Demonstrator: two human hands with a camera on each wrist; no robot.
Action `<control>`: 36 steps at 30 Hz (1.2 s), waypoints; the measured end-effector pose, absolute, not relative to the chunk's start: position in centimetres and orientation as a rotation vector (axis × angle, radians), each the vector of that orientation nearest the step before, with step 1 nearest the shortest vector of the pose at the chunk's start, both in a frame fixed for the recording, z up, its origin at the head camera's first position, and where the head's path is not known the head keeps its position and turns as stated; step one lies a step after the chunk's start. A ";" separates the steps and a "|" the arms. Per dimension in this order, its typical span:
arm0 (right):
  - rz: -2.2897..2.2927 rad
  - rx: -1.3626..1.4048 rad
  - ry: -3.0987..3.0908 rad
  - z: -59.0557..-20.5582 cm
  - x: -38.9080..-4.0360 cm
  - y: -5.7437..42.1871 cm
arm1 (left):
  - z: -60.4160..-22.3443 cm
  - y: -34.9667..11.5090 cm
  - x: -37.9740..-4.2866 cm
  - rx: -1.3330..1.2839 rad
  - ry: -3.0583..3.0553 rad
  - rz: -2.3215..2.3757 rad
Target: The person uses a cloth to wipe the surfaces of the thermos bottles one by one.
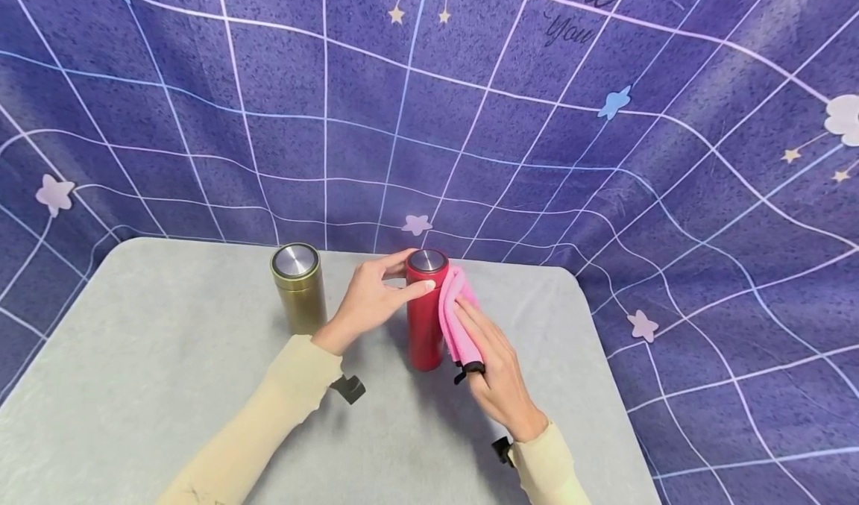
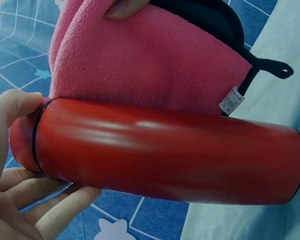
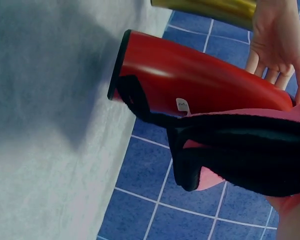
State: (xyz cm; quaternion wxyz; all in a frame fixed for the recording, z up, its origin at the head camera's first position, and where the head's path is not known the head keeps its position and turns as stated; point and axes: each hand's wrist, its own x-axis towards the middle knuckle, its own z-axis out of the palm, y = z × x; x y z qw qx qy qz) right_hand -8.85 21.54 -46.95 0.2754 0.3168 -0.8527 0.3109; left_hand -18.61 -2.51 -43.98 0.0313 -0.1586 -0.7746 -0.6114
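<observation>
A red thermos flask with a silver-topped lid stands upright in front of me. My left hand grips it near the top, thumb on the near side and fingers around the back, as the left wrist view shows on the flask. Against its right side my right hand holds a folded pink cloth. A thumb tip rests on the fleecy cloth in the left wrist view. The cloth has black trim, a black loop and a small white label.
A gold-green thermos flask stands to the left, beside my left wrist. Both are on a grey-covered table. Blue cloth with a white grid and stars hangs behind the table and along its sides.
</observation>
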 end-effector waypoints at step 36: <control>0.400 1.203 -2.168 -47.0 -9.4 20.4 | -43.5 -2.5 -18.7 -0.402 -2.449 -1.899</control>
